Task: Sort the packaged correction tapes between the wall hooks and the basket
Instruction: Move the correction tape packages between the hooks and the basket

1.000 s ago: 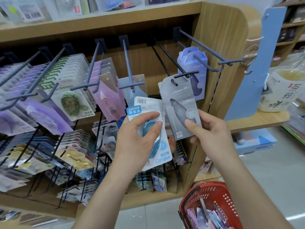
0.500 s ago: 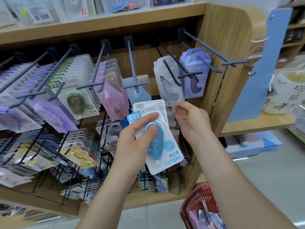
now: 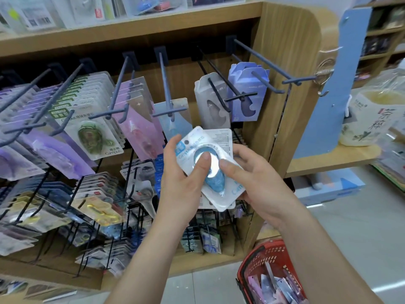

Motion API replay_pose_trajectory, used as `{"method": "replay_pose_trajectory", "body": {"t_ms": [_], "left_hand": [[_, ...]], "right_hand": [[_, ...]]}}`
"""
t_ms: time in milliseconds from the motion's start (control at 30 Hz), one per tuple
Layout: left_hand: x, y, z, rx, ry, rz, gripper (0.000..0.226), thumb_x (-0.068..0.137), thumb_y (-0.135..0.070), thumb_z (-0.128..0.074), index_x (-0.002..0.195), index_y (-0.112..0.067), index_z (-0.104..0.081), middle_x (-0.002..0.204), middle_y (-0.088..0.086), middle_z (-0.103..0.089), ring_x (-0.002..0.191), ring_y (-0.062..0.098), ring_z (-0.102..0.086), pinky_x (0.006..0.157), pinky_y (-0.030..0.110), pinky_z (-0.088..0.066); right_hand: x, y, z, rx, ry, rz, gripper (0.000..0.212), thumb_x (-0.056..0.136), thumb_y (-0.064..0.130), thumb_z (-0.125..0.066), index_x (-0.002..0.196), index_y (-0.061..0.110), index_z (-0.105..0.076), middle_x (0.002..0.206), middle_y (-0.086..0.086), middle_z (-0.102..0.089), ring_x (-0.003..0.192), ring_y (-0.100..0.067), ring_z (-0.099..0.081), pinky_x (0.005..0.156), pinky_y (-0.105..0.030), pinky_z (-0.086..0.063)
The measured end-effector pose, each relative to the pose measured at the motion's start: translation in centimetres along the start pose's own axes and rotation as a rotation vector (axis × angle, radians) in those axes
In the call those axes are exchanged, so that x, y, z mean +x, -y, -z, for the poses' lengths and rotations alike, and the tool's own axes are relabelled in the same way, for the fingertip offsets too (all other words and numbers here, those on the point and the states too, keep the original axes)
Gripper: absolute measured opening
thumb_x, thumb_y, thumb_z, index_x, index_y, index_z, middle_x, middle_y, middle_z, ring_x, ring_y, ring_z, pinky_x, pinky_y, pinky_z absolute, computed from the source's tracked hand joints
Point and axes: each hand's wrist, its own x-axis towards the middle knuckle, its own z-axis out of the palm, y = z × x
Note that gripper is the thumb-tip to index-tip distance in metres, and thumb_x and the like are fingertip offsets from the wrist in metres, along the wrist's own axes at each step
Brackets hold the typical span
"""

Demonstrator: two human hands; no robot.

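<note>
Wall hooks (image 3: 166,84) behind, left grip (image 3: 182,185) and right grip (image 3: 263,183) pinch blue pack (image 3: 215,183).

The left hand (image 3: 177,185) and right hand (image 3: 263,183) are bare, nails short and plain. Left forearm (image 3: 149,260) and right forearm (image 3: 324,255) are bare too.

Glossy clear plastic blister pack (image 3: 211,172) — matt wood shelving (image 3: 285,62), red plastic basket (image 3: 260,257).

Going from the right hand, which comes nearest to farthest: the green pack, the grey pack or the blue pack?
1. Blue pack, gripped by the right hand.
2. Grey pack, on a hook just above.
3. Green pack, far to the left.
</note>
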Motion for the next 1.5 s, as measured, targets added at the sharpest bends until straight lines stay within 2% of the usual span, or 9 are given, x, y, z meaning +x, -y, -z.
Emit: {"method": "replay_pose_trajectory", "body": {"t_ms": [167,300,467,600,833,967,1133,1267,1500], "left_hand": [[0.6,-0.3,0.3,-0.192,-0.163,0.043,0.039,0.084,-0.009,-0.073,0.117,-0.017,-0.054,0.106,0.005,-0.067,0.083,0.010,-0.069,0.066,0.023,-0.056],[0.2,-0.3,1.0,-0.242,-0.105,0.064,0.023,0.088,-0.011,-0.069,0.104,-0.029,-0.067,0.107,0.011,-0.071,0.088,0.026,-0.068,0.075,0.044,-0.057],[0.0,-0.2,2.4,-0.279,-0.144,0.168,0.023,0.095,-0.013,-0.061,0.086,-0.026,-0.078,0.096,0.001,-0.073,0.079,0.015,-0.068,0.064,0.036,-0.056],[0.3,0.5,4.2,-0.040,-0.220,0.129,0.030,0.093,-0.011,-0.063,0.077,-0.029,-0.081,0.095,-0.009,-0.075,0.093,0.009,-0.067,0.081,0.029,-0.053],[-0.3,-0.7,2.3,-0.124,0.096,0.447,0.043,0.086,-0.046,-0.062,0.072,-0.009,-0.078,0.083,0.016,-0.075,0.070,0.027,-0.071,0.063,0.033,-0.056],[-0.2,-0.7,2.0,-0.241,0.101,0.374,0.028,0.081,-0.032,-0.066,0.072,-0.008,-0.077,0.081,0.016,-0.075,0.064,0.023,-0.071,0.054,0.029,-0.055],[-0.2,0.3,1.8,-0.175,0.002,0.271,0.032,0.093,-0.023,-0.063,0.066,-0.012,-0.077,0.075,0.011,-0.075,0.064,0.019,-0.070,0.056,0.028,-0.055],[-0.6,1.2,0.9,-0.085,0.025,0.154,0.024,0.091,-0.015,-0.066,0.072,-0.022,-0.079,0.082,0.002,-0.077,0.075,0.011,-0.071,0.066,0.027,-0.056],[-1.2,2.1,1.7,-0.155,-0.044,0.128,0.019,0.089,-0.019,-0.065,0.105,-0.027,-0.073,0.115,0.001,-0.073,0.104,0.021,-0.070,0.082,0.038,-0.059]], "right_hand": [[-0.5,-0.7,0.4,0.104,-0.009,-0.035,0.031,0.094,0.031,-0.057,0.123,0.022,-0.062,0.115,-0.004,-0.072,0.099,-0.028,-0.070,0.084,-0.051,-0.055],[-0.6,-0.5,0.5,0.228,0.031,-0.028,0.042,0.083,0.025,-0.063,0.124,0.014,-0.060,0.109,-0.007,-0.074,0.087,-0.020,-0.073,0.060,-0.030,-0.058],[-0.6,-0.6,1.3,-0.029,-0.052,0.086,0.033,0.086,0.009,-0.070,0.117,0.021,-0.067,0.109,0.004,-0.076,0.100,-0.014,-0.072,0.078,-0.028,-0.058],[-0.8,-0.7,2.0,-0.284,-0.215,0.370,0.035,0.084,-0.004,-0.072,0.095,0.029,-0.067,0.097,0.014,-0.075,0.095,-0.003,-0.068,0.080,-0.020,-0.053],[0.0,-2.3,0.5,-0.618,-0.068,0.684,0.030,0.074,-0.001,-0.071,0.074,0.026,-0.058,0.123,0.021,-0.064,0.143,-0.010,-0.038,0.108,-0.051,-0.042],[-0.3,-2.5,0.7,-0.520,-0.073,0.608,0.037,0.085,-0.004,-0.054,0.082,0.029,-0.071,0.147,0.010,-0.050,0.149,-0.009,-0.027,0.117,-0.042,-0.032],[-0.5,-1.0,0.6,0.152,-0.131,0.166,0.043,0.089,0.022,-0.065,0.130,0.028,-0.059,0.134,0.004,-0.064,0.120,-0.015,-0.063,0.099,-0.046,-0.053],[0.0,-1.1,-0.2,0.113,0.012,0.050,0.056,0.078,0.015,-0.070,0.131,0.020,-0.053,0.117,-0.004,-0.073,0.103,-0.022,-0.072,0.076,-0.034,-0.061],[0.9,-2.5,-0.4,0.059,-0.007,0.096,0.061,0.079,0.007,-0.071,0.134,0.020,-0.048,0.117,-0.004,-0.072,0.106,-0.023,-0.070,0.080,-0.036,-0.060]]}}
